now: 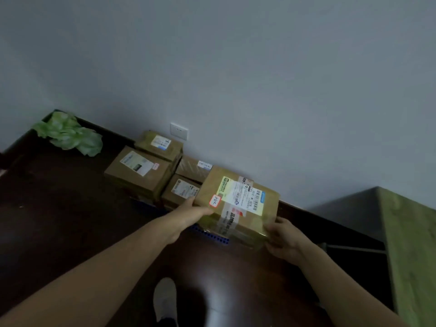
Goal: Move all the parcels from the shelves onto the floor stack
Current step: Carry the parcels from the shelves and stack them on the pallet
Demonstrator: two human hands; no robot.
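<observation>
Brown cardboard parcel [238,204] with white and yellow labels and a red-edged sticker being held at the right end of the floor stack [141,173], over a blue perforated strip [212,234]; resting or lifted, impossible to tell. Rising behind, pale grey wall [236,67]; spreading beneath, dark glossy wooden floor [59,208]; standing at right, green-topped surface [410,244]. Making up that stack against the wall, four labelled brown cardboard boxes [180,190]. Lying well to the left, crumpled green plastic bag [68,135]. Gripping the parcel's near corners: left hand [195,210], thumb on top, and right hand [283,237], fingers curled round the edge. Showing below, grey shoe [165,296].
</observation>
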